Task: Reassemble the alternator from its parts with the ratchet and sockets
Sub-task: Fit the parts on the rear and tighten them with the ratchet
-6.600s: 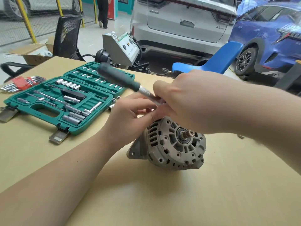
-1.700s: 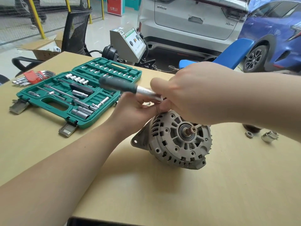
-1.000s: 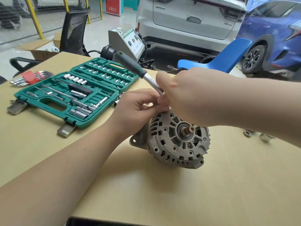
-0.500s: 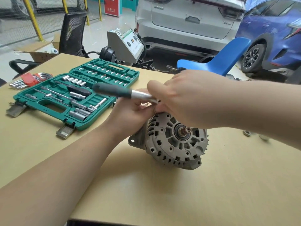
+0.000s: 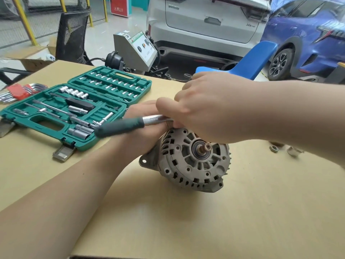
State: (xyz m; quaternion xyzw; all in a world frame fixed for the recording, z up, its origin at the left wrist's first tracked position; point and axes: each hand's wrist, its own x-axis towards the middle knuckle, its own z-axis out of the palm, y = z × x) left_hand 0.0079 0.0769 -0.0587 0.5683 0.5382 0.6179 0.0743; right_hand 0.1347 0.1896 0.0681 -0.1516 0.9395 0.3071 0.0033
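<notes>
At centre, the right hand [image 5: 203, 109] grips the ratchet [image 5: 128, 124] head over the alternator [image 5: 192, 161], which the left hand [image 5: 143, 128] holds; the green case [image 5: 46, 126] at left holds sockets [image 5: 73, 91]

Place: car repair workshop | Evidence: white SUV [image 5: 207, 25] and blue car [image 5: 308, 40] parked just behind the bench | grey diagnostic machine [image 5: 136, 49] on the floor | open green socket set [image 5: 74, 107] and red hex-key holder [image 5: 16, 90] on the cardboard-topped table [image 5: 186, 221] | yellow safety posts [image 5: 24, 21] at the back
</notes>
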